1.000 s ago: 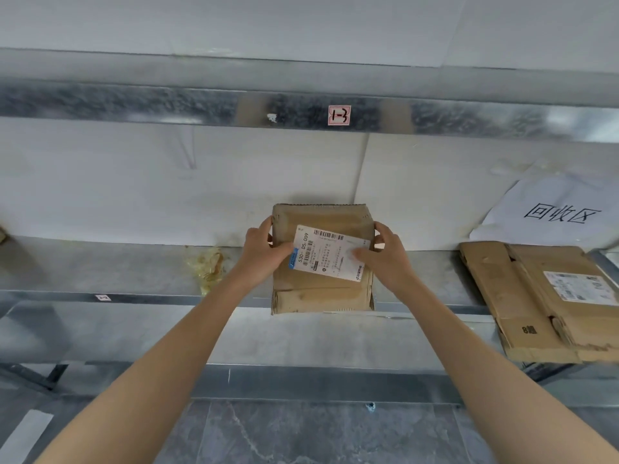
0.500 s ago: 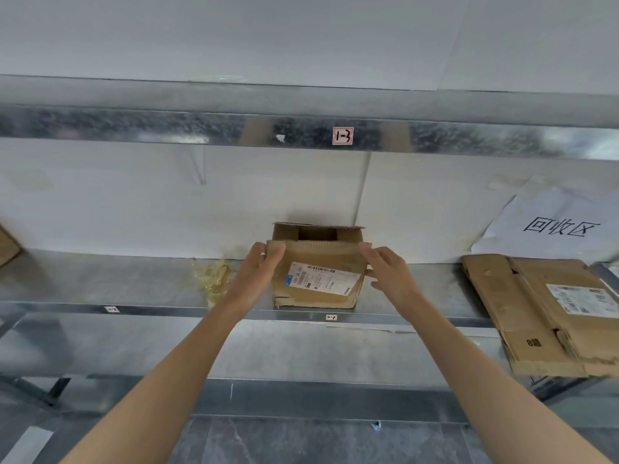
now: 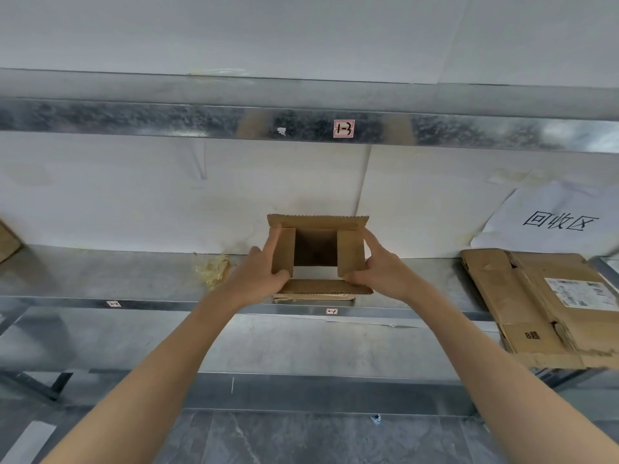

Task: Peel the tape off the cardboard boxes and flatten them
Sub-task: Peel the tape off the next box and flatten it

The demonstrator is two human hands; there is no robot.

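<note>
A small brown cardboard box (image 3: 350,251) lies on the metal shelf (image 3: 100,279) with its open end turned toward me, flaps spread and the dark inside showing. My left hand (image 3: 258,279) grips the left side flap, thumb on its lower corner. My right hand (image 3: 382,272) grips the right side flap in the same way. The box's label is out of sight.
A wad of peeled yellowish tape (image 3: 211,269) lies on the shelf left of the box. Flattened cardboard (image 3: 542,306) is stacked at the right under a white paper sign (image 3: 556,219). Another box corner (image 3: 8,242) shows at the far left. An upper shelf beam (image 3: 201,118) runs overhead.
The box went from upright with its label facing me to lying on the shelf with the open end toward me. Both hands shifted from its sides to the side flaps.
</note>
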